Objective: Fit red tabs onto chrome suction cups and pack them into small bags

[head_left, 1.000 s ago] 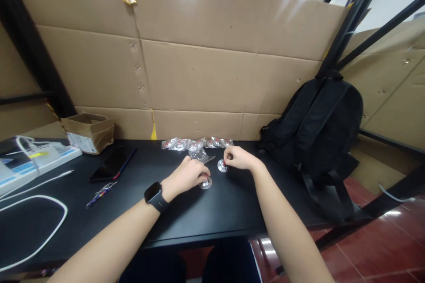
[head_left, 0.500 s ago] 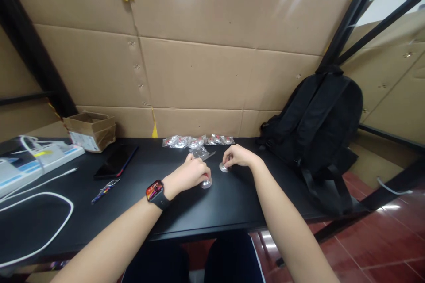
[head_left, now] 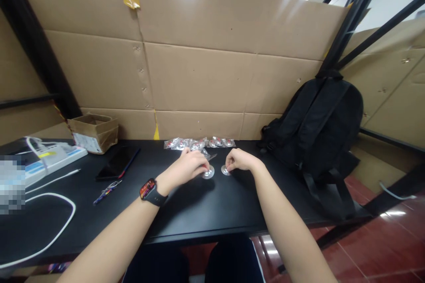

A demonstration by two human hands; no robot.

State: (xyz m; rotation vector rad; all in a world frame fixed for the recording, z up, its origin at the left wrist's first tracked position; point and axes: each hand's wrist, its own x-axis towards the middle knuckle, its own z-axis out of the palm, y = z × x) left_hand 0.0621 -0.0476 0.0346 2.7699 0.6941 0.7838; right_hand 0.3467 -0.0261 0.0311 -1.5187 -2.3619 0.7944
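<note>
My left hand, with a smartwatch on the wrist, pinches the edge of a clear round disc just over the black table. To its right, my right hand has its fingertips closed on a second clear disc at the table surface. Behind the hands a row of small clear packets with red marks lies along the cardboard. A crumpled clear wrapper sits partly hidden behind my left hand.
Left on the table are a small open cardboard box, a dark phone, a keychain, a white power strip and a white cable. A black backpack stands at the right. Cardboard panels rise behind.
My left hand has moved back with its disc, which now shows more fully. My right hand stays nearly in place on the other disc. The view has shifted slightly.
</note>
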